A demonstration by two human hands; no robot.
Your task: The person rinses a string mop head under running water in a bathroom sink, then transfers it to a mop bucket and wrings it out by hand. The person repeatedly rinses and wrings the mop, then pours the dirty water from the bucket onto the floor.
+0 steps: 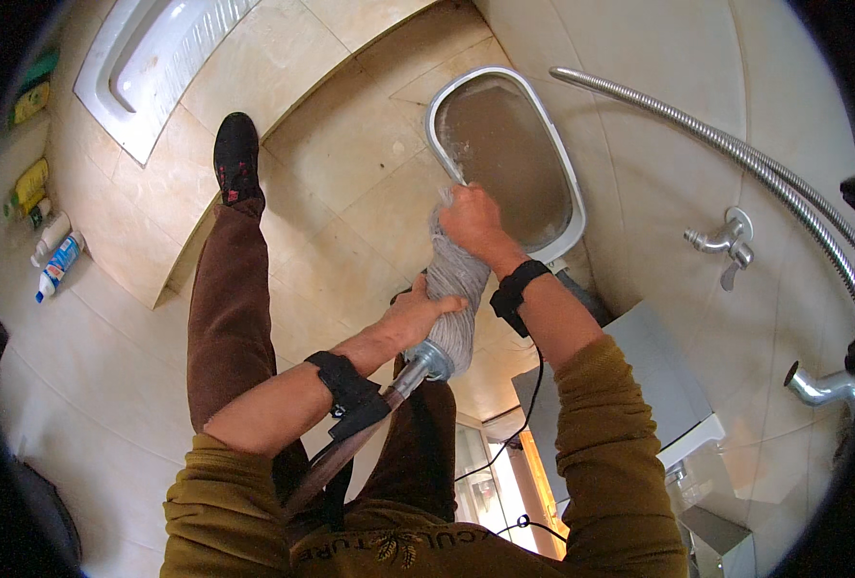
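A grey string mop head (460, 278), its strands twisted into a tight roll, lies between my two hands. My left hand (413, 314) wraps around the strands near the metal collar (427, 359). Higher up, my right hand (473, 220) is closed around the far end of the roll, close to the bucket rim. From the collar the mop handle (351, 448) runs back under my left forearm toward my body. Beyond my right hand stands a white-rimmed bucket (575, 191) holding murky brown water (507, 155).
A raised tiled step (268, 65) carries a white squat toilet (113, 94). My shoe (237, 155) rests at its edge. Several bottles, one a blue and white bottle (60, 266), stand at left. On the right wall are a tap (723, 238) and a metal hose (709, 130).
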